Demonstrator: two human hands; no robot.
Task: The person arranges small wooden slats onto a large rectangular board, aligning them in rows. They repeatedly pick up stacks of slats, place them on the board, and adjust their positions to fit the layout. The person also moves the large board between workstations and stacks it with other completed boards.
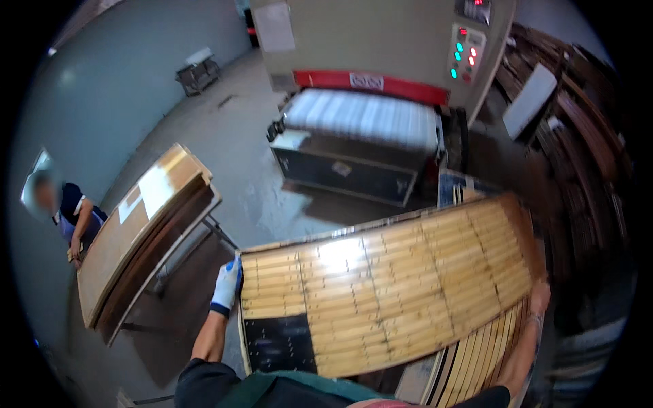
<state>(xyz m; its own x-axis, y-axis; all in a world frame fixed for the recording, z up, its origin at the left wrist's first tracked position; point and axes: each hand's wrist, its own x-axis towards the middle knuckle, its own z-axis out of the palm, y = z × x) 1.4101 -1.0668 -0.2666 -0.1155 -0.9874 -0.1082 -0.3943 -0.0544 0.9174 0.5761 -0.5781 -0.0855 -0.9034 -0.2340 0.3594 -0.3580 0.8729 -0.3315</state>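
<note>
A long board (408, 279) covered with rows of pale, glossy wooden slats spans the space in front of me, tilted. Its near left corner shows a black patch (279, 343) with no slats over it. My left hand (227, 282), in a white and blue glove, closes on the board's left edge. At the far right end my right hand (539, 296) holds the opposite edge; its fingers are partly hidden. Beneath the board's right part, more long wooden strips (476, 360) lie side by side.
Ahead stands a large machine (381, 41) with a pale roller-like infeed bed (360, 117) and a lit control panel (465, 54). To the left, another person (75, 211) touches a stack of boards (146, 211) on a stand. Piled wood (578, 163) lines the right side.
</note>
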